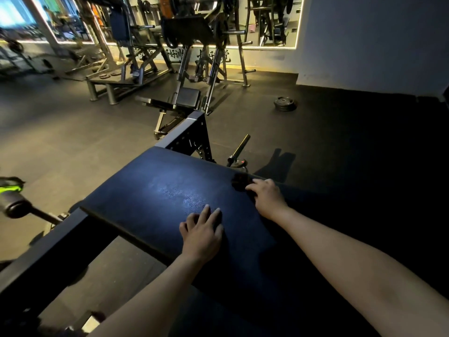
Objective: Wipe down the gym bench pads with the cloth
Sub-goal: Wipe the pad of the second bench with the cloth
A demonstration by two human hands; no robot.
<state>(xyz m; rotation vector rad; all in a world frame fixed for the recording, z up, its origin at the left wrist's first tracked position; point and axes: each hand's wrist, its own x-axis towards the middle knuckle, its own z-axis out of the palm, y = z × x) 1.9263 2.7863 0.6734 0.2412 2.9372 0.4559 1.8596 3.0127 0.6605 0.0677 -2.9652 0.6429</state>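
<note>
Pad (155, 195) is lying wide and dark in front of the person, tilting across the centre of the view, with a dull shiny patch showing mid-surface. Cloth (239, 182) is sitting as a dark lump at the pad's far right edge, hard to separate from the pad in this light. Right hand (267, 197) is resting on the cloth's near side with fingers bending down onto it; whether it is gripping or only pressing is not showing. Left hand (202, 231) is lying flat on the pad with fingers spread, holding nothing, likely bracing. Step in hand is probably wiping across the top surface. Doing it well is likely meaning holding the cloth flat under the palm, dragging in overlapping passes from the right edge toward the left, covering the shiny patch and both long edges, and shifting the left hand off each strip before the cloth is reaching it. Frame (48, 242) is running along the pad's left side and needing no wiping.
</note>
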